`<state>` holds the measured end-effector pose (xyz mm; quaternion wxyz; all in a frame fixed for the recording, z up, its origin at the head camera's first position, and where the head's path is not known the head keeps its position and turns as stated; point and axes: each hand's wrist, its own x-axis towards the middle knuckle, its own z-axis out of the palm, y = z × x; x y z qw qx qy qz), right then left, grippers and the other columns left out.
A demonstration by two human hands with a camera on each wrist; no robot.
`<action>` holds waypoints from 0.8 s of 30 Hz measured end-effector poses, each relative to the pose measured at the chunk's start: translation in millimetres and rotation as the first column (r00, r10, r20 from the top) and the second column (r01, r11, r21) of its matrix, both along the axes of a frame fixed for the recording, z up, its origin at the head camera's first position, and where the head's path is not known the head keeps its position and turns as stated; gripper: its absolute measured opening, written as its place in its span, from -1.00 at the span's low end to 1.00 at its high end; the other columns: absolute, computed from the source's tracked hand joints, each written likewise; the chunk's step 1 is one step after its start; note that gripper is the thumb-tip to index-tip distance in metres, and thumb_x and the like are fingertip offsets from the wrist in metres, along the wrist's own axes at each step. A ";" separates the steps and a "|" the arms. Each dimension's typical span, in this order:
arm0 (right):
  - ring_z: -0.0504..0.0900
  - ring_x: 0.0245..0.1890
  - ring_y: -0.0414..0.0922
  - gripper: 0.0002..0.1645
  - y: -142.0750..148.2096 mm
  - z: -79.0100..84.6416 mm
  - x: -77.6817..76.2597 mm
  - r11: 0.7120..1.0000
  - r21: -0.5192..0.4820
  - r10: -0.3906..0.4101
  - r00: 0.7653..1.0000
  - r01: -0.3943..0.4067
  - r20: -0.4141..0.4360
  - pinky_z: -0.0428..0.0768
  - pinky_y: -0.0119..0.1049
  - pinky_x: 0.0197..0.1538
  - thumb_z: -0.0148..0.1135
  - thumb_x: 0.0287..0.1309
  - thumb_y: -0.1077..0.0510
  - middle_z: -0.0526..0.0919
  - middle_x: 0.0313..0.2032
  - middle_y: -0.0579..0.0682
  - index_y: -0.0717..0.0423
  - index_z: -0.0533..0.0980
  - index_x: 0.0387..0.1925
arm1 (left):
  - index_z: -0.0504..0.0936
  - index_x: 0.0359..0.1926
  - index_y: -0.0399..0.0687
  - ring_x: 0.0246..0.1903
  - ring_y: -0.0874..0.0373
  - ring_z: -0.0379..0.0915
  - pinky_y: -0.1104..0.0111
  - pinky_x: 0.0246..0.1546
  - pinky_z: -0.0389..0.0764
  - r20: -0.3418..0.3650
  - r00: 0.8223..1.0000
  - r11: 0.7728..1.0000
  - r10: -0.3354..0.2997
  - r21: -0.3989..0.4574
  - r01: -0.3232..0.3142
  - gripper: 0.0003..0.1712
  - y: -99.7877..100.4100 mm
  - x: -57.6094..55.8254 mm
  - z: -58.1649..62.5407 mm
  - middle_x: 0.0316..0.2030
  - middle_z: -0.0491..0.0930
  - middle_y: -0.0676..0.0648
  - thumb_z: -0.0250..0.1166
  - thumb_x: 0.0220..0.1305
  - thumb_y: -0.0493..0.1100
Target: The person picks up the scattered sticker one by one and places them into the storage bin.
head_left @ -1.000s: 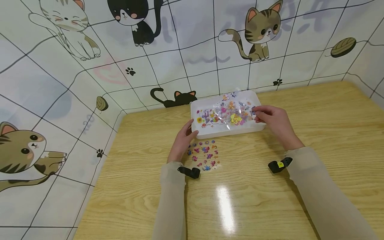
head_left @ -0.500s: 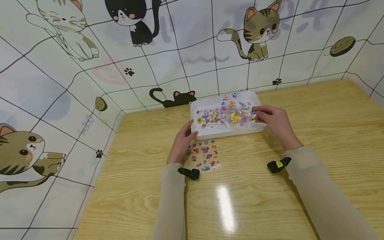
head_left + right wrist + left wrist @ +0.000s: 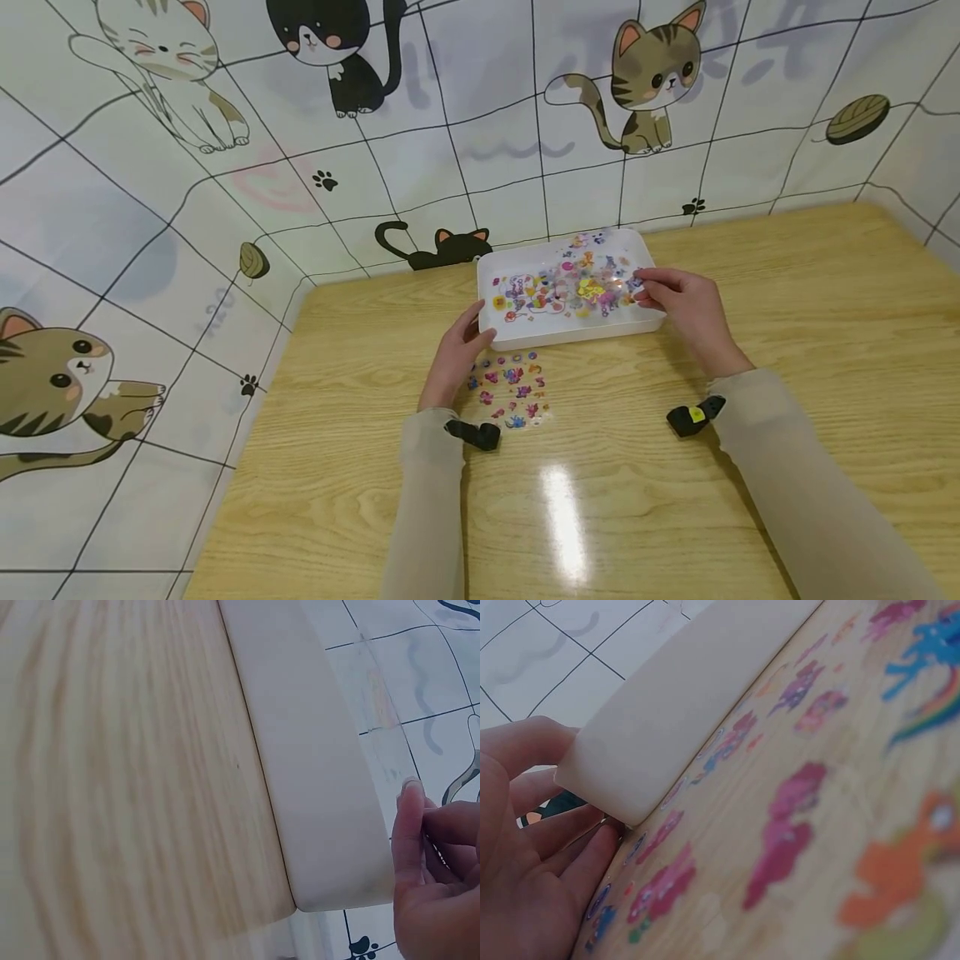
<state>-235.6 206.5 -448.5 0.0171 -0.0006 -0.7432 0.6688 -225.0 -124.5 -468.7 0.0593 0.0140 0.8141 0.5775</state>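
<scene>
A shallow white tray (image 3: 573, 333) sits near the back wall, with colourful sticker sheets (image 3: 528, 293) in it. My left hand (image 3: 453, 354) grips the tray's front left corner; the left wrist view shows the fingers curled around that corner. Over the tray's right side, my right hand (image 3: 686, 312) pinches the edge of a clear sticker sheet (image 3: 588, 254) with thumb and fingertips. In the right wrist view, the right hand's fingertips stand just above the tray wall (image 3: 322, 765). Another clear sticker sheet (image 3: 513, 392) with small pony-like figures lies on the table in front of the tray, beside the left wrist.
The wood-grain table (image 3: 615, 467) reaches back to a white tiled wall (image 3: 510, 150) printed with cartoon cats. A second wall (image 3: 150, 333) borders the table on the left. Black wrist cameras (image 3: 476, 433) are strapped over both beige sleeves.
The clear sheet at my right fingertips has shifted slightly rightward over the tray, and the glare on it has faded. My left hand and the sheet on the table have stayed in place.
</scene>
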 end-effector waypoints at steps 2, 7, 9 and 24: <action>0.57 -0.20 -0.16 -0.56 -1.2 2.4 2.6 0.999 0.035 0.004 1.000 -0.004 -0.001 0.51 -0.46 -0.14 0.05 0.18 0.02 0.48 -0.03 0.11 0.14 0.46 0.05 | 0.19 0.25 0.44 0.21 0.24 0.11 0.26 0.18 0.18 -0.004 1.000 1.000 0.001 0.001 -0.001 -0.42 0.4 -0.3 -1.5 0.25 0.17 0.16 0.13 0.22 0.03; 0.54 -0.17 -0.17 -0.54 -4.7 9.6 6.6 0.995 0.099 0.002 1.000 -0.005 0.025 0.47 -0.35 -0.05 -0.01 0.22 0.03 0.45 -0.02 0.09 0.16 0.41 0.09 | 0.18 0.26 0.44 0.21 0.27 0.10 0.29 0.17 0.18 0.013 1.000 1.000 0.007 0.011 -0.007 -0.42 1.0 0.9 -0.2 0.26 0.16 0.16 0.12 0.23 0.00; 0.53 -0.15 -0.16 -0.53 -2.8 3.9 3.1 0.995 0.098 -0.001 0.999 -0.003 0.042 0.47 -0.39 -0.06 -0.01 0.21 0.00 0.45 -0.01 0.07 0.12 0.41 0.10 | 0.19 0.26 0.43 0.21 0.26 0.10 0.29 0.17 0.18 0.017 1.000 1.000 0.009 0.013 -0.009 -0.42 1.1 1.3 0.5 0.26 0.17 0.15 0.12 0.23 -0.01; 0.53 -0.15 -0.14 -0.41 11.1 -43.5 -25.7 0.986 0.161 -0.039 0.999 0.036 0.018 0.50 -0.54 -0.20 -0.06 0.08 -0.29 0.52 -0.08 -0.03 -0.13 0.44 0.08 | 0.20 0.26 0.42 0.20 0.24 0.12 0.27 0.17 0.18 0.009 1.000 1.000 0.016 0.008 -0.017 -0.42 1.7 1.0 0.8 0.26 0.18 0.12 0.12 0.23 0.00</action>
